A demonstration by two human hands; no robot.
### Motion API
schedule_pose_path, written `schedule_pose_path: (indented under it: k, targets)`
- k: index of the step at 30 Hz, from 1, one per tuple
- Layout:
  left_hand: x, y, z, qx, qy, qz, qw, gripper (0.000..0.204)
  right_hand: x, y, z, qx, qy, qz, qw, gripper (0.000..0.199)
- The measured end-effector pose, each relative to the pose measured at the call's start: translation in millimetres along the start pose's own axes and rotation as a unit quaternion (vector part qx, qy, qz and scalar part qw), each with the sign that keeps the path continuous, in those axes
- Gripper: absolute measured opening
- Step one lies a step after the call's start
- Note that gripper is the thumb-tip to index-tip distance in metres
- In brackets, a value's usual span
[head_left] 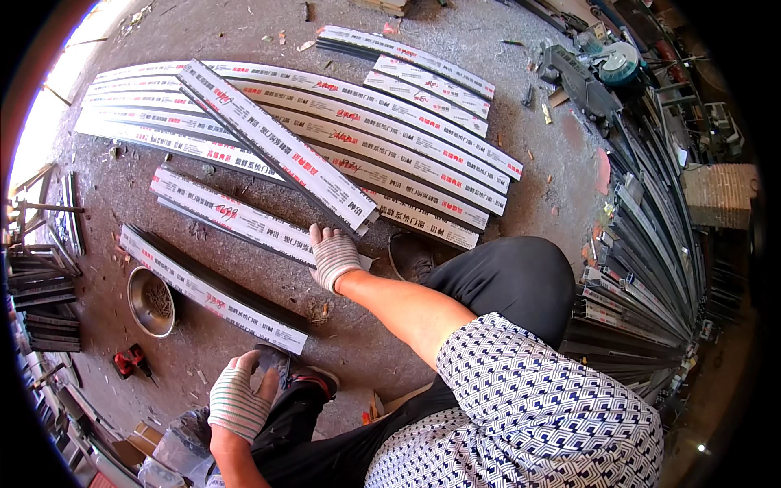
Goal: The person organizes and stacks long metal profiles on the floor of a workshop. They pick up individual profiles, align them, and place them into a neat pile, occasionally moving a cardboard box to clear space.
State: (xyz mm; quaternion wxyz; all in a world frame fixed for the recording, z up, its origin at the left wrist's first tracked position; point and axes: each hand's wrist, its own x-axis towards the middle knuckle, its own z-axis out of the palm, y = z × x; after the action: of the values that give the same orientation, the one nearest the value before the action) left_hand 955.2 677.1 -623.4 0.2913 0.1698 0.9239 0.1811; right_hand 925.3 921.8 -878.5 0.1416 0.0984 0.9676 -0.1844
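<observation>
The person's right hand (333, 256), in a striped knit work glove, presses palm-down with fingers spread flat on the near end of a long grey aluminium profile wrapped in white printed film (236, 215), which lies on the gritty concrete floor (553, 146) at about 10 o'clock from the person's knee. It rests on the strip, not closed around it. The left hand (237, 400), gloved the same way, hangs loosely curled near the person's own dark shoe (313, 378) at 6 o'clock, holding nothing that can be seen. 1 more short wrapped profile (213, 290) lies just beside at 8 o'clock, next to a round metal bowl (152, 301). A fan of longer wrapped profiles (358, 130) spreads at 12 o'clock. To handle the touched strip well, judging from this, the hand should grip its edges squarely near the end and keep it level so the film does not scuff on the grit
</observation>
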Motion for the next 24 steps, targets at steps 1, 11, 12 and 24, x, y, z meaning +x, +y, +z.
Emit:
schedule_pose_path:
  k: [1, 11, 12, 24]
  targets:
    - [0.0, -0.2, 0.1, 0.0, 0.001, 0.0, 1.0, 0.039, -0.2, -0.1, -0.4, 0.0, -0.001, 0.0, 1.0, 0.089]
    - [1.9, 1.7, -0.6, 0.0, -0.005, -0.003, 1.0, 0.039, -1.1, -0.2, -3.5, 0.0, -0.003, -0.001, 1.0, 0.088]
    - [2.4, 3.1, -1.3, -0.001, -0.007, -0.006, 1.0, 0.039, -1.1, -0.4, -3.2, 0.0, -0.002, -0.001, 1.0, 0.089]
    - [3.5, 3.5, -2.5, 0.001, -0.013, -0.006, 1.0, 0.039, -0.3, -0.3, -1.9, 0.002, 0.0, -0.002, 1.0, 0.089]
